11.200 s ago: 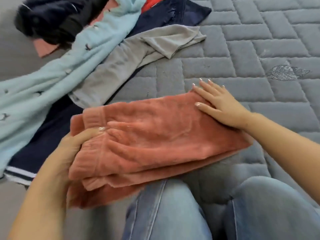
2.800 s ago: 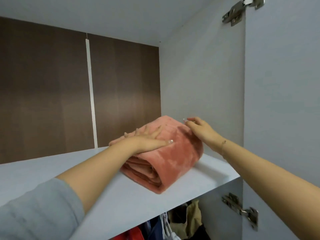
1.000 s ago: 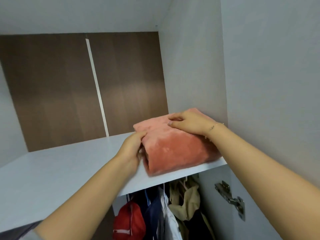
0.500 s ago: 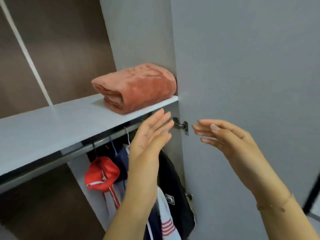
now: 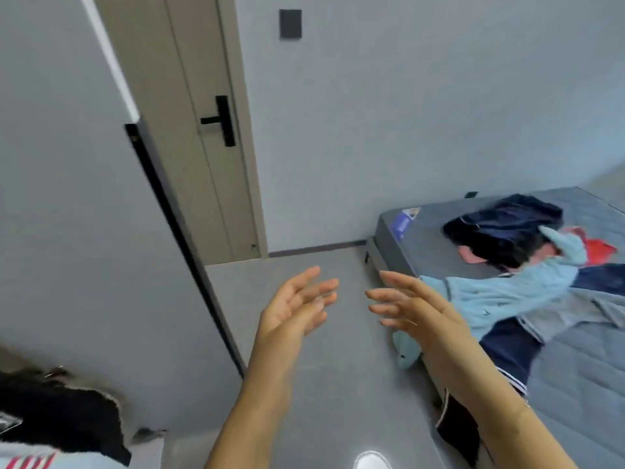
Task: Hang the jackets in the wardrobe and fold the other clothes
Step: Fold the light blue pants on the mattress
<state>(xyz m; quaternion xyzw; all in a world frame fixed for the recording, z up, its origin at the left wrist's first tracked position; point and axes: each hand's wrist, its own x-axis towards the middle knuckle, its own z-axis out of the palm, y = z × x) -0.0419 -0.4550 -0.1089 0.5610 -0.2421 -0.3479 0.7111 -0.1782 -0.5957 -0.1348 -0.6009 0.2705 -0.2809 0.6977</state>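
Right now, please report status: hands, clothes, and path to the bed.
Left hand open, right hand open, both holding nothing. Unfolded clothes piled on bed. Floor between hands and bed shows no obstacle.

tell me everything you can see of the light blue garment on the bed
The light blue garment is a soft, fleecy-looking piece with small dark motifs scattered over it. It lies unfolded and crumpled across the near corner of the grey quilted mattress, stretched diagonally, one end rising toward the dark clothes at the far side, the other end drooping over the mattress edge toward the floor. It lies over a navy garment and beside a grey one. Neither hand touches it; the right hand only overlaps it in view.
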